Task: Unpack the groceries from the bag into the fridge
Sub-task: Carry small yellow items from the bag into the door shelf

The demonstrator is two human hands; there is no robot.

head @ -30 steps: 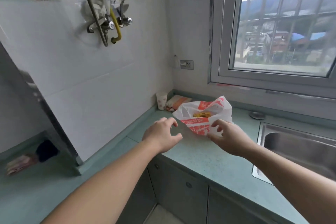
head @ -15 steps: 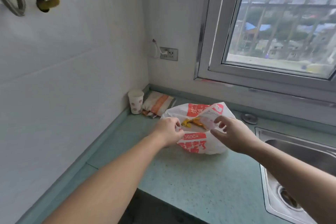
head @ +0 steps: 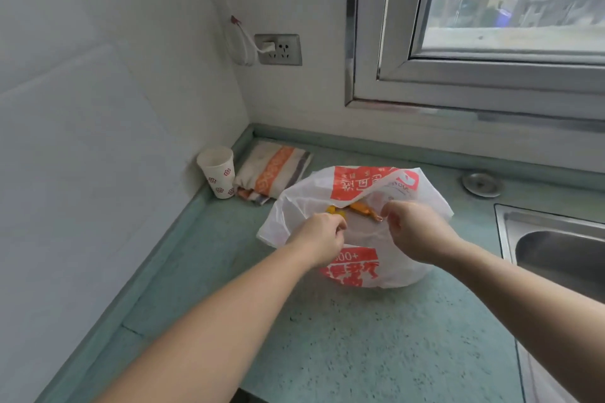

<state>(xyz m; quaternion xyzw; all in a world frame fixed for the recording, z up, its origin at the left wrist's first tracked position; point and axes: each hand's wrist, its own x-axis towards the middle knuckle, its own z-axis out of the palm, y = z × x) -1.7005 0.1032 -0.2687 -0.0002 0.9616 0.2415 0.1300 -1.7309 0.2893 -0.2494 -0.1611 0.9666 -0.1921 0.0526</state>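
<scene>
A white plastic bag (head: 397,258) with red print stands on the green counter (head: 343,347) near the corner. My left hand (head: 322,239) pinches the near left part of the bag's rim. My right hand (head: 415,232) pinches the rim on the right, and the two hold the mouth apart. Inside, something yellow and orange (head: 360,208) shows between my hands; the other contents are hidden. No fridge is in view.
A paper cup (head: 217,172) and a folded striped cloth (head: 273,170) sit in the back corner. A steel sink (head: 556,255) lies to the right, with a round metal cap (head: 481,184) behind it. A wall socket (head: 278,49) and a window (head: 491,26) are above.
My view came closer and tilted down onto the bag. Both hands went from reaching at the bag to pinching its rim, and the mouth is now wider.
</scene>
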